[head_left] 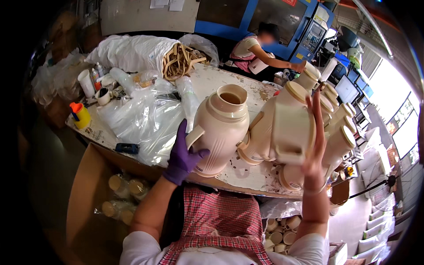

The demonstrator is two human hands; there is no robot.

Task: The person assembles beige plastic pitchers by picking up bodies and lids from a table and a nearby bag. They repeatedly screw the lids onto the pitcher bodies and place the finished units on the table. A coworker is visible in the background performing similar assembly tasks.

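Note:
An open-topped cream vacuum jug (pixel 223 132) stands upright near the table's front edge. My left hand (pixel 182 157), in a purple glove, is beside its handle with fingers stretched up and thumb out toward the jug's body. On the right, my bare right hand (pixel 314 150) is raised and smeared by motion. Against its palm is a blurred cream cup-like piece (pixel 291 132), apparently held, its exact shape unclear. Behind that piece stand several cream jugs (pixel 260 132) with tops on, crowded along the table's right side.
Clear plastic bags (pixel 145 119) cover the table's left part, near a sack (pixel 132 53) of beige strips. Below are a cardboard box (pixel 88 190) at left and a heap of cream cups (pixel 282 234) at right. Across the table a co-worker (pixel 254 53) reaches toward a jug.

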